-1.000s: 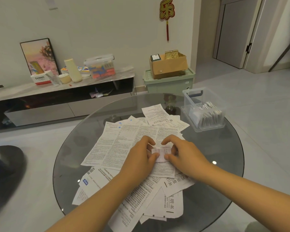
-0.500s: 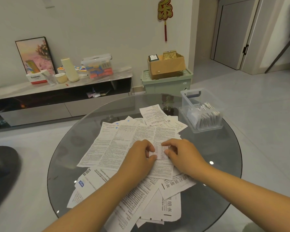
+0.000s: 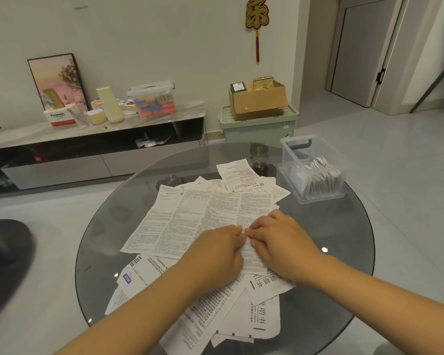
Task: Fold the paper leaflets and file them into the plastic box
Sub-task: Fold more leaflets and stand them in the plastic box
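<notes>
From the head view, your left hand (image 3: 215, 254) and right hand (image 3: 280, 247) sit together at the middle of the round glass table (image 3: 349, 239), fingertips nearly touching. Both press down with curled fingers on a small folded leaflet (image 3: 251, 254), of which only a narrow strip shows between them. That strip runs away from you, towards the wall, so its long axis seems to lie front to back; how far it reaches under your palms you cannot tell.

The leaflet rests on a loose heap of unfolded leaflets (image 3: 198, 221). The widest sheet lies with its long side across the table, slightly slanted, and others fan out towards you beneath your forearms.

The clear plastic box (image 3: 313, 170) stands at the far right of the table, well apart from your hands, open at the top, with folded leaflets standing on edge in a row inside. Only bare glass and the heap's right edge lie between.

Beyond the table are a low cabinet (image 3: 92, 139), a green storage bin (image 3: 259, 124) and a cardboard box (image 3: 259, 101) on top of it.
</notes>
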